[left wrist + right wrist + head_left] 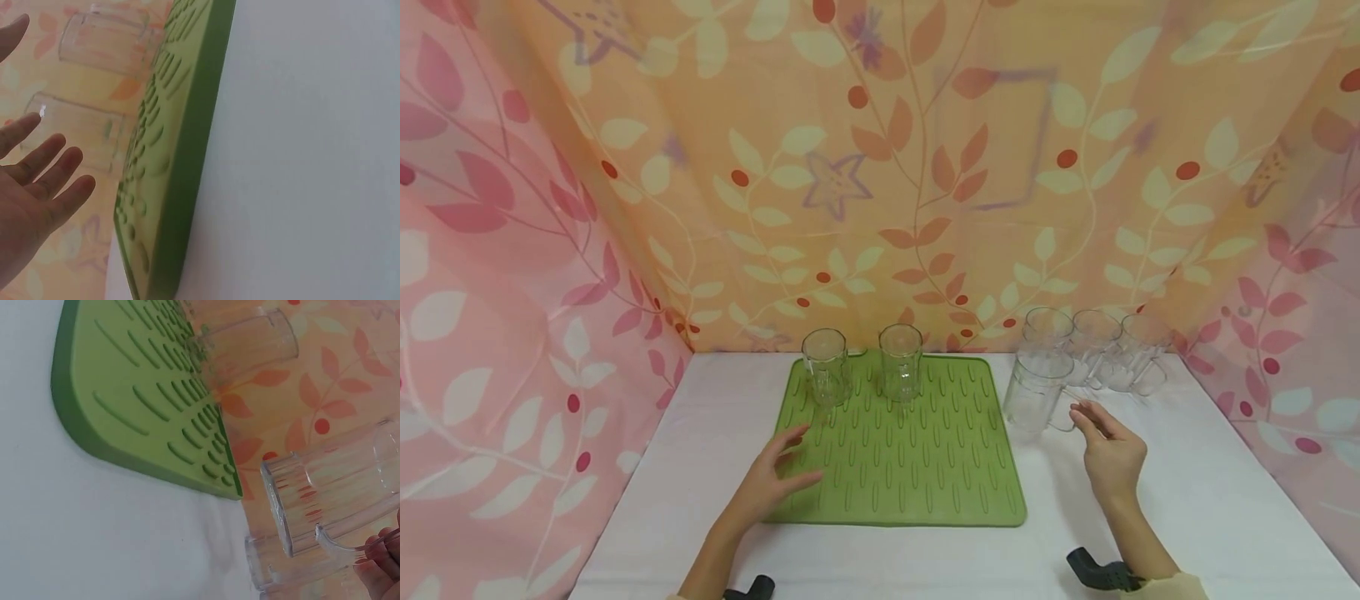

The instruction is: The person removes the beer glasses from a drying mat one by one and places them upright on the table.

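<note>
My right hand (1112, 454) pinches the handle of a clear glass mug (1037, 392) just right of the green mat. In the right wrist view, fingertips (378, 556) grip that handle, and the mug (337, 487) looks raised off the table, its base facing the tabletop. Two more glass mugs stand near the back of the green ridged mat (895, 467), one at left (826, 371) and one near the middle (901, 362). Over the mat's left edge, my left hand (767, 479) holds nothing, fingers spread apart, short of the left mug.
Three clear mugs crowd the table's back right, including one at the far right (1138, 354), close behind the held mug. White cloth (662, 483) covers the table. Patterned curtains (895, 167) enclose the back and sides.
</note>
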Action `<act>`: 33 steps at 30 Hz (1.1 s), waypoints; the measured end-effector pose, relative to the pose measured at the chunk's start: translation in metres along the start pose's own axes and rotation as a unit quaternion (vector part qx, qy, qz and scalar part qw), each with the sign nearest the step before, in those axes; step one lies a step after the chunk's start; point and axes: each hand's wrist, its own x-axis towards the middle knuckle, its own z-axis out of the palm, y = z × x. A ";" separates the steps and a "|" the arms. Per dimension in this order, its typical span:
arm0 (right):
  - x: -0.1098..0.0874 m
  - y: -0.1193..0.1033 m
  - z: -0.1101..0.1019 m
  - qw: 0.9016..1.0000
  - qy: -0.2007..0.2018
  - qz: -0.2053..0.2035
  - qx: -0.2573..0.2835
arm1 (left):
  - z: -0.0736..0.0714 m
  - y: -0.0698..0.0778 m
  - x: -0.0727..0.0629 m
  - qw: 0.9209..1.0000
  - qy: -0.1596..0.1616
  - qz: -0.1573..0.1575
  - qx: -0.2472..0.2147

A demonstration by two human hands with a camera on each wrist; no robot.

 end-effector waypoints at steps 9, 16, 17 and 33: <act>0.005 0.013 -0.007 0.997 0.036 0.015 0.060 | -0.004 -0.009 -0.007 0.999 0.006 -0.014 0.029; 0.006 0.020 -0.012 0.996 0.059 0.033 0.053 | -0.011 -0.009 -0.010 0.996 -0.005 -0.055 0.070; 0.006 0.020 -0.013 0.996 0.064 0.033 0.052 | -0.012 -0.009 -0.011 0.996 -0.007 -0.059 0.072; 0.007 0.037 -0.022 0.993 0.094 0.038 0.058 | -0.023 -0.019 -0.014 0.989 -0.023 -0.097 0.107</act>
